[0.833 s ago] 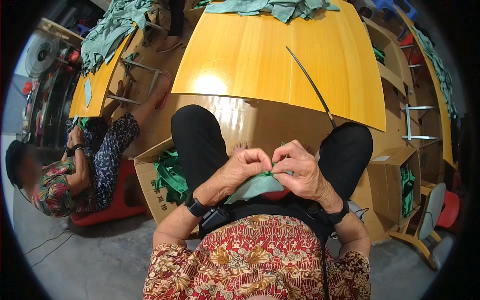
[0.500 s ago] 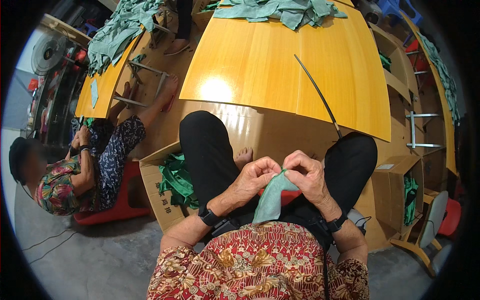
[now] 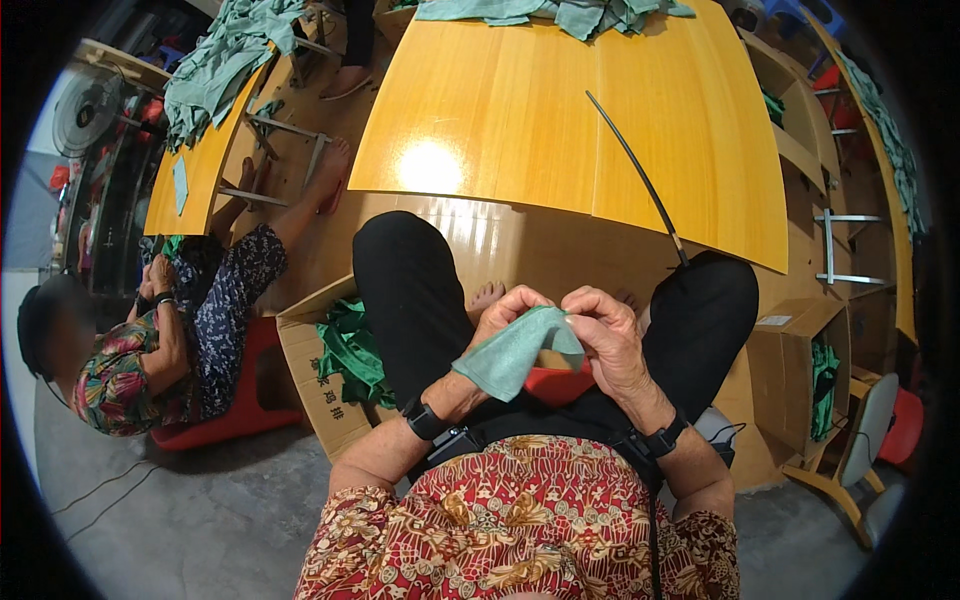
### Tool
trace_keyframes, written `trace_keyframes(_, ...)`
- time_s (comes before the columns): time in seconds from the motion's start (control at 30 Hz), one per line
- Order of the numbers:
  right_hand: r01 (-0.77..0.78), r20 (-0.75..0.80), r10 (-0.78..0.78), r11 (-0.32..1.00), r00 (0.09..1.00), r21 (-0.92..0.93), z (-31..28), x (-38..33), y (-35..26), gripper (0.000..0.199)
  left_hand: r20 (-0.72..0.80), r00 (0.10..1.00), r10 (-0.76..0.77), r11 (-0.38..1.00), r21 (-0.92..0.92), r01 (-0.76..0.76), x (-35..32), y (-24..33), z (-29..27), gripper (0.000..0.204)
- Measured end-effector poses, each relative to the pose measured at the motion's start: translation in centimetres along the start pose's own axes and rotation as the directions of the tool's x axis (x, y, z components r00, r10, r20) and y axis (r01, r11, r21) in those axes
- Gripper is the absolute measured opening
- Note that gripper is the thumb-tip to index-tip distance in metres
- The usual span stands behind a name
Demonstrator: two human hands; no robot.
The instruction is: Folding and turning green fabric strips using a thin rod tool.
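Note:
A small piece of pale green cloth (image 3: 520,352) hangs above my lap, pinched along its upper edge. My left hand (image 3: 497,318) is closed on it and partly covered by the cloth, which drapes over the palm and toward the wrist. My right hand (image 3: 612,343) pinches the cloth's right corner between thumb and forefinger. Both hands are close together between my knees. A red stool seat (image 3: 556,386) shows below the cloth.
Ahead stands a yellow wooden table (image 3: 480,120) with heaped green cloth (image 3: 560,12) and a thin dark rod (image 3: 635,165). Cardboard boxes of green cloth flank me, one left (image 3: 325,400), one right (image 3: 790,350). At left a person (image 3: 140,370) sits working by another table.
The cloth has swung from hanging straight down to lying spread over my left hand. My hands have risen slightly, and the left hand has turned beneath the cloth.

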State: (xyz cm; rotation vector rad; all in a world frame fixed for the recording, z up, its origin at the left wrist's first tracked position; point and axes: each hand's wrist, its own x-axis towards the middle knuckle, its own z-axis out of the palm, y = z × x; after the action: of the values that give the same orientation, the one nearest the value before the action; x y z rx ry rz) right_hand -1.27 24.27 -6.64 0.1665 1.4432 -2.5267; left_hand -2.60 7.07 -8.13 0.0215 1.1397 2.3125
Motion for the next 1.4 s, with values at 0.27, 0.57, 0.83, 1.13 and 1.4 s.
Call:
trace_keyframes(0.27,-0.102,0.067,0.128,0.949,0.989,-0.298,-0.2,0.0,-1.0,0.004,-0.083,0.994,0.065,0.920,0.390,-0.028,-0.4,0.0,-0.7,0.010)
trace_keyframes(0.57,-0.074,0.003,0.078,0.956,0.997,-0.284,-0.4,0.1,-0.5,0.017,-0.130,0.990,0.048,0.926,0.376,0.004,-0.3,0.8,-0.3,0.008)
trace_keyframes(0.83,0.226,0.124,-0.190,0.765,0.974,-0.603,-0.3,0.1,-0.2,0.011,-0.217,0.966,0.139,0.922,0.383,-0.047,-0.1,0.4,0.2,0.010)
trace_keyframes(1.13,0.143,0.137,-0.124,0.980,0.983,-0.138,-1.2,0.0,-0.2,0.003,-0.047,0.991,0.122,0.954,0.281,-0.104,0.2,-0.2,0.3,0.017)
trace_keyframes(1.4,-0.071,0.118,0.087,0.989,0.989,-0.130,-1.6,-0.2,-1.0,0.004,-0.035,0.999,0.034,0.867,0.498,-0.012,-0.3,0.7,0.2,0.015)
